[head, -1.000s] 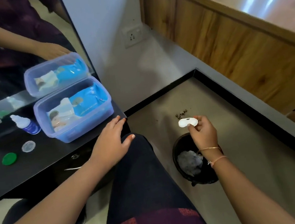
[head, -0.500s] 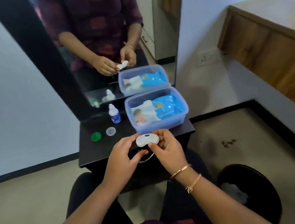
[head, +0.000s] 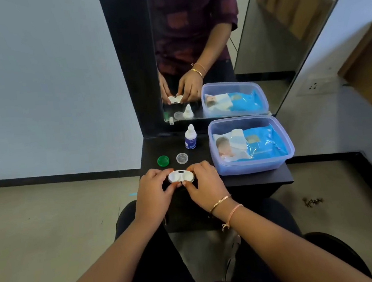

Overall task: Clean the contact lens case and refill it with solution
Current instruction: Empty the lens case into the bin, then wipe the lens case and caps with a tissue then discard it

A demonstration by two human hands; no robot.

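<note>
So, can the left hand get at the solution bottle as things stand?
Probably yes. The solution bottle stands upright beyond the left hand, with only the flat green cap and clear cap between. But that hand holds the contact lens case and must let go first.

Your lens case (head: 181,176) was smooth white plastic with a slight gloss. Behind it, the green cap (head: 163,160) was shiny plastic, and the clear cap (head: 182,158) was cloudy and translucent. Your bench (head: 151,149) looked matt black. The tub (head: 253,166) was frosted bluish plastic, and the wipes pack (head: 266,145) inside it was glossy blue film. Your bangle (head: 220,202) gleamed like metal.
</note>
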